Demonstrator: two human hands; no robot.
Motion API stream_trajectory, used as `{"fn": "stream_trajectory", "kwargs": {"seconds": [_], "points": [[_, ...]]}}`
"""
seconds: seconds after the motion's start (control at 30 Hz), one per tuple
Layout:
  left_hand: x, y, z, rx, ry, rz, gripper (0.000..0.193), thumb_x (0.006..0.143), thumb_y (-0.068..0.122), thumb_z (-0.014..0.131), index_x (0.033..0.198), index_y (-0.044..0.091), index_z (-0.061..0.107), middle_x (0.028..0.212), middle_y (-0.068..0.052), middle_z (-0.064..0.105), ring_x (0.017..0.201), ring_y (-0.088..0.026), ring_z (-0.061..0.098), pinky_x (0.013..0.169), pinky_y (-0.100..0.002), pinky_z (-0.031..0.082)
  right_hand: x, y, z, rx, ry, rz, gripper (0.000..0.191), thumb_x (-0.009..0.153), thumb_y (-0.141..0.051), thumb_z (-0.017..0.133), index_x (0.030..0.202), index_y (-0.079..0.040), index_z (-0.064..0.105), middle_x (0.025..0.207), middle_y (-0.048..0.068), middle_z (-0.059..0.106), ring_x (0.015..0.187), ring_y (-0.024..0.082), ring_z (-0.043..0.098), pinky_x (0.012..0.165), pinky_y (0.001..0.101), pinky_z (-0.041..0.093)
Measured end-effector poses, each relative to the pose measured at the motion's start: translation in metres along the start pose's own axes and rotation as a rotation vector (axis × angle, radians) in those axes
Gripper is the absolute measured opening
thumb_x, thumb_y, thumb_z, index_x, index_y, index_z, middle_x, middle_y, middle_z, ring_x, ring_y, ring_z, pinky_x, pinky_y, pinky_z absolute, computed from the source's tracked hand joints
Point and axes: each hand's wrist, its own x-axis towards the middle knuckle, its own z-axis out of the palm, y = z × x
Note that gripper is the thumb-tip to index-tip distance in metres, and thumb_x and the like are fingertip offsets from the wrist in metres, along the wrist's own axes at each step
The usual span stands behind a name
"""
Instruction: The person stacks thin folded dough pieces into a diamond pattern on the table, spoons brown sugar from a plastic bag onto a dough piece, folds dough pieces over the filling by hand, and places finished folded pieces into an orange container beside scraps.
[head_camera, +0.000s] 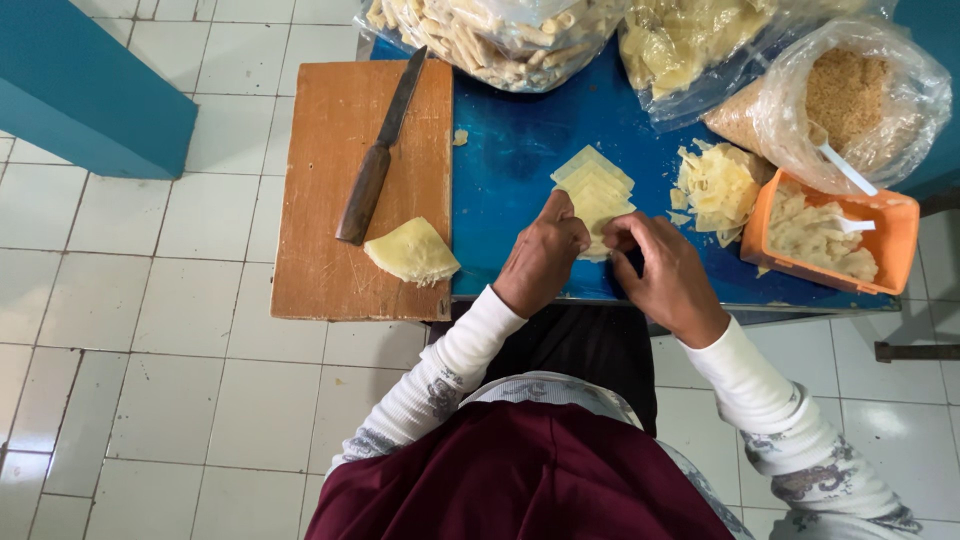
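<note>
Both hands pinch one thin sheet: the left hand (541, 262) and right hand (662, 272) are closed on the near end of the yellow stack (594, 188), just past the fingers. A hard tug could tear it or scatter the stack across the table (510, 160).

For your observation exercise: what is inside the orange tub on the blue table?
The orange tub holds pale yellowish shredded filling and a white spoon. The filling covers the tub's bottom, so anything beneath it stays hidden.

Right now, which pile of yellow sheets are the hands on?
The fanned stack on the blue table, not the wedge on the board or the heap beside the tub.
</note>
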Motion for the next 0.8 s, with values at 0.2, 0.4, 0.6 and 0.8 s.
{"fn": "stream_trajectory", "kwargs": {"seconds": [0.2,0.4,0.6,0.8], "points": [[0.0,-0.003,0.002,-0.001,-0.016,-0.025,0.005,0.088,-0.005,0.066,0.086,-0.001,0.064,0.103,-0.016,0.052,0.085,-0.034,0.065,0.071,-0.043,0.053,-0.002,-0.005,0.006,-0.144,0.076,-0.134,0.022,0.088,-0.011,0.08,0.107,-0.007,0.071,0.096,0.005,0.069,0.088,0.026,0.061,0.079,0.0397,0.048],[0.0,0.0,0.0,0.022,0.007,-0.001,0.007,0.087,-0.005,0.067,0.088,0.002,0.065,0.105,-0.014,0.054,0.087,-0.033,0.067,0.071,-0.042,0.054,-0.004,-0.003,0.012,-0.336,0.17,-0.229,0.013,0.088,-0.017,0.081,0.098,-0.01,0.076,0.094,0.003,0.067,0.088,0.026,0.059,0.077,0.04,0.044],[-0.009,0.014,-0.012,0.002,-0.009,0.059,0.025,0.084,0.001,0.074,0.103,0.004,0.06,0.11,-0.014,0.052,0.093,-0.038,0.064,0.073,-0.045,0.053,0.002,0.01,0.011,-0.241,0.113,-0.158,0.013,0.088,-0.017,0.079,0.099,-0.011,0.077,0.095,0.006,0.062,0.09,0.027,0.052,0.082,0.0391,0.045],[-0.01,0.019,-0.005,0.118,0.011,0.051,0.02,0.083,-0.001,0.071,0.098,0.001,0.057,0.11,-0.014,0.048,0.106,-0.036,0.062,0.08,-0.047,0.051,0.006,0.009,0.01,-0.061,0.084,-0.066,0.014,0.086,-0.013,0.078,0.1,-0.011,0.079,0.096,0.005,0.065,0.095,0.027,0.058,0.083,0.0387,0.05]]}}
